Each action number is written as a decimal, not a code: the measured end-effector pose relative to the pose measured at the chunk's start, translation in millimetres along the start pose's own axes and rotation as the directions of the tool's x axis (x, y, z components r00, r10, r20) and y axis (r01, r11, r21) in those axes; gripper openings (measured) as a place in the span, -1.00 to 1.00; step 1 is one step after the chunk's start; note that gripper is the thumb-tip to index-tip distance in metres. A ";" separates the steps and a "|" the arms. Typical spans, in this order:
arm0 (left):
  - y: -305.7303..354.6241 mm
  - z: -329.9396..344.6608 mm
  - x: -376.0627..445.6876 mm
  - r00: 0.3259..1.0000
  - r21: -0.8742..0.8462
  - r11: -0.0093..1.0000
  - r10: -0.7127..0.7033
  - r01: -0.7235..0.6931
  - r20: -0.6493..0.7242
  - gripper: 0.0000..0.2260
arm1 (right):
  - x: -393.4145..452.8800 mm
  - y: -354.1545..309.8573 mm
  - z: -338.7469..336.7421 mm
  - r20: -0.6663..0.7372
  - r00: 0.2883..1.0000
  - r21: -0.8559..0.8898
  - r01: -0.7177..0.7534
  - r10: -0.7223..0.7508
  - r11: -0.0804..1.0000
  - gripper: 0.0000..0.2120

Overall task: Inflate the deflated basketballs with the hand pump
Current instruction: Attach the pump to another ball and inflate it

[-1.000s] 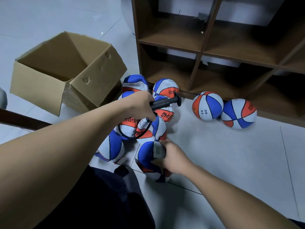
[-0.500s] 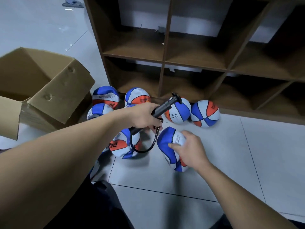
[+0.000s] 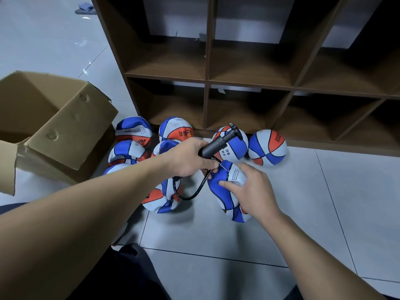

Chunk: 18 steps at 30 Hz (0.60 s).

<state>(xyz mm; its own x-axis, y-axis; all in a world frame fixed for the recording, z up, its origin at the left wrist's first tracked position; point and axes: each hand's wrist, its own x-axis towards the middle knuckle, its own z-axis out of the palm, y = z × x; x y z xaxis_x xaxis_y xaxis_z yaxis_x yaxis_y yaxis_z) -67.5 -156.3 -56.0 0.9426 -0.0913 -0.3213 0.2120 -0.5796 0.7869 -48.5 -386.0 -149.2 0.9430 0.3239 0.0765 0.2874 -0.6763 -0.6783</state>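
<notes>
Grey floor tiles (image 3: 281,213), glossy, dark grout lines running across near and right. Person crouched over them, both arms reaching far.

Left hand (image 3: 188,156): fingers wrapped tight round the black hand pump (image 3: 218,144), barrel angled up and to the right, handle end over the balls by the shelf. Black hose (image 3: 194,194) loops down below the hand and curls back up; its needle end sits at the limp ball, exact contact too small to tell.

Right hand (image 3: 251,189): grip closed on a deflated basketball (image 3: 225,191), thumb pressed into the blue panel, fingers over the white printed panel. Ball folded, lower edge on the floor.

Left of it, a cluster of flat balls (image 3: 129,151) crowding against the cardboard box (image 3: 56,126), box open, flap hanging toward them. Two round balls (image 3: 267,147) rest against the bottom rail of the brown shelf unit (image 3: 207,83).

Open room: bare tile right of the held ball and near the person. Left side hemmed by box and balls; far side closed off by the shelf.
</notes>
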 end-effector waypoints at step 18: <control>-3.6 -2.8 -2.0 0.998 0.025 0.999 0.037 -0.036 -0.045 -0.89 | 5.4 -12.5 4.0 -0.026 0.999 -0.100 -0.039 0.036 0.994 -0.53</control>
<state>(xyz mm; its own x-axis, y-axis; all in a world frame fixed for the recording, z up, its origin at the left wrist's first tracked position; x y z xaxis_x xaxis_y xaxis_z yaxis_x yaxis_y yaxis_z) -69.5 -151.7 -56.7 0.9605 -0.0759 -0.2677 0.1715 -0.5962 0.7843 -47.7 -373.1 -143.2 0.9569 0.2816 0.0709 0.2658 -0.7512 -0.6041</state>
